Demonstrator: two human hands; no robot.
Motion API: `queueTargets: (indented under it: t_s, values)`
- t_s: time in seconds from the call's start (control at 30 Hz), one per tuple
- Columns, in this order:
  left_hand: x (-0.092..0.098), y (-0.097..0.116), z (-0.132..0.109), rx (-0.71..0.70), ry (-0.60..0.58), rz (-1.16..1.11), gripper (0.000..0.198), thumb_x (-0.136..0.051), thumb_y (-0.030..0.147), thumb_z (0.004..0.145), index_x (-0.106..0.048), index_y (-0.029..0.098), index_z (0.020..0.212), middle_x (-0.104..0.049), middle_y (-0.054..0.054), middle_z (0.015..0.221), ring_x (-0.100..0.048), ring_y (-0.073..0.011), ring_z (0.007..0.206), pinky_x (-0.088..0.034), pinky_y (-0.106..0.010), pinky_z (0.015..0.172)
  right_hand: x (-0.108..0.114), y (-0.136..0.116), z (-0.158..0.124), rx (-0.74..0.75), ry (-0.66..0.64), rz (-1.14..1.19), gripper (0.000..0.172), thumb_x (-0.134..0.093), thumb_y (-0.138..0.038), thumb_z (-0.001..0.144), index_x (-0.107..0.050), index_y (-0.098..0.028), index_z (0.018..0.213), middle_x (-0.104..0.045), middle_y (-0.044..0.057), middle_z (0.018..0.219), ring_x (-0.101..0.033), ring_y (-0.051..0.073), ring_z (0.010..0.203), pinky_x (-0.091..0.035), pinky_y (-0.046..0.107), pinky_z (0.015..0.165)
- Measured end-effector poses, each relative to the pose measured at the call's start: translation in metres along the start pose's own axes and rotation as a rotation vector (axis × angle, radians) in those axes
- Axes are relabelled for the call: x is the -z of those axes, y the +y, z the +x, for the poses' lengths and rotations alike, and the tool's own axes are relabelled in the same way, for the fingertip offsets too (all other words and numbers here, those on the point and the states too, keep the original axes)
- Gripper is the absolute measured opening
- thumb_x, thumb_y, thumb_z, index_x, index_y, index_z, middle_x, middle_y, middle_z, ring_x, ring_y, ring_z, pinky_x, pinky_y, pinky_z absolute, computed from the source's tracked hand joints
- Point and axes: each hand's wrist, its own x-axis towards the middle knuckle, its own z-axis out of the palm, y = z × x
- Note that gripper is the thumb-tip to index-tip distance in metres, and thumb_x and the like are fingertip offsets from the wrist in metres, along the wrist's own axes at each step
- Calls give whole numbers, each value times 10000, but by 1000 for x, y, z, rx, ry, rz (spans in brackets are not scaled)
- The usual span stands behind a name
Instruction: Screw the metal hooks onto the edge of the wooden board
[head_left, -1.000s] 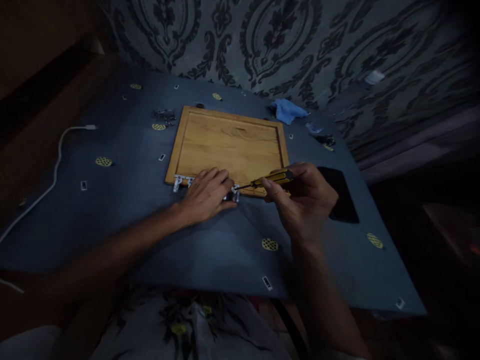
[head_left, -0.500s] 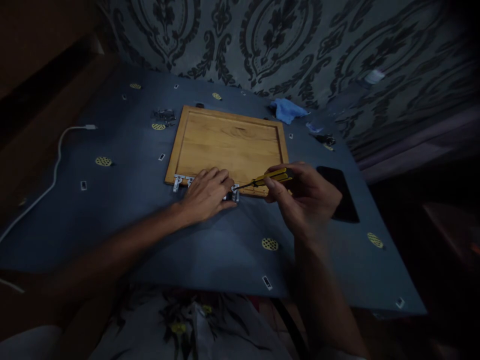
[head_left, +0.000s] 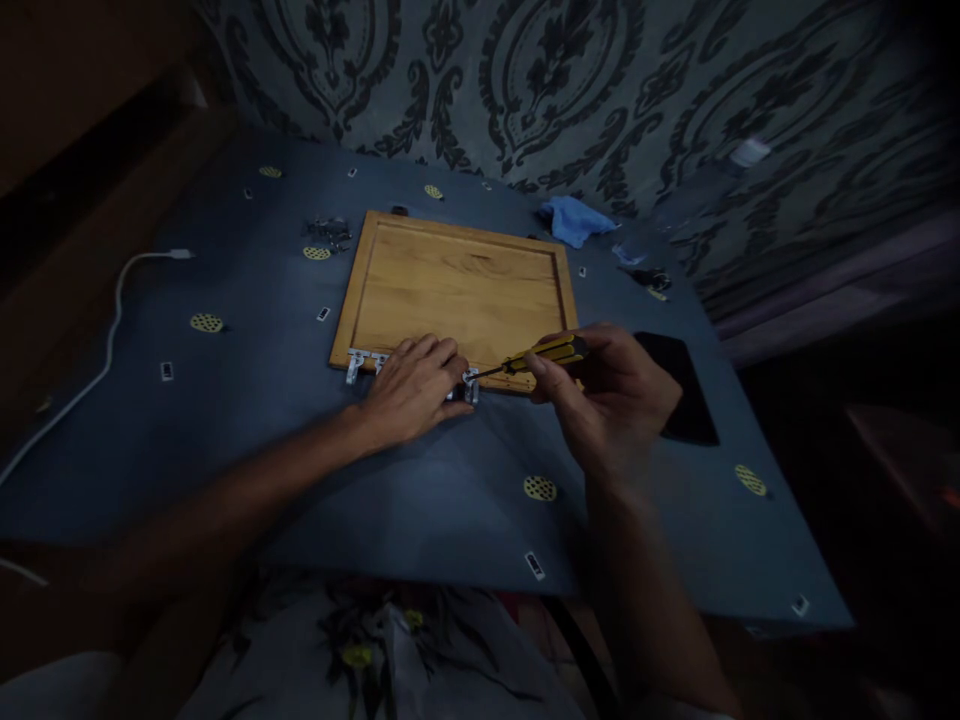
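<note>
A framed wooden panel (head_left: pixel 465 285) lies flat on the table, metal hinges along its near edge. My left hand (head_left: pixel 416 390) is closed over that edge, its thumb and fingers gripping the metal hinge (head_left: pixel 471 386) near the middle; the palm covers part of it. Another hinge (head_left: pixel 354 366) sits at the panel's near left corner. In my right hand (head_left: pixel 611 390) is a screwdriver (head_left: pixel 547 354) with a yellow and black handle. It points left, its tip at the hinge beside my left fingers. Whether a screw is under the tip is too small to tell.
A black phone (head_left: pixel 679 390) lies right of my right hand. Small dark hardware (head_left: pixel 328 232) lies left of the panel, a blue cloth or bag (head_left: pixel 576 220) behind it. A clear bottle (head_left: pixel 705 190) stands by the wall. A white cable (head_left: pixel 118 310) runs along the left.
My right fingers have shifted slightly on the screwdriver handle. The left hand, panel and hinges stay where they were.
</note>
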Motion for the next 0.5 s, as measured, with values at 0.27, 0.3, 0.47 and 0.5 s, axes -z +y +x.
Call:
queueTargets:
  t_s: [0.27,0.3,0.47,0.5]
  values:
    - [1,1,0,8,-22,-12,394,-690,471,980,-654,143,1195,-644,-106,1187,-563,-294,1146,-431,-393,969,-1,-3,0,18,7,-3,164,-857,-375,828,-706,-314,852,-690,-31,767,-618,156,567,-511,316,485]
    - [1,0,0,5,-23,-18,396,-688,468,982,-652,141,1202,-642,-107,1190,-561,-292,1145,-427,-390,968,-1,-4,0,35,22,-2,146,-851,-356,835,-714,-321,870,-697,-28,783,-635,162,593,-530,320,500]
    - [2,0,0,1,-42,-38,403,-690,457,984,-648,138,1227,-637,-108,1193,-555,-291,1141,-419,-385,968,0,-9,-1,139,243,97,125,-815,-279,872,-721,-309,950,-687,-30,813,-647,132,572,-532,275,458]
    - [3,0,0,1,-43,-36,405,-689,458,985,-646,141,1232,-636,-107,1194,-555,-292,1143,-420,-387,968,0,-10,-1,149,266,108,129,-820,-275,866,-717,-297,940,-676,-35,794,-637,124,553,-523,262,441]
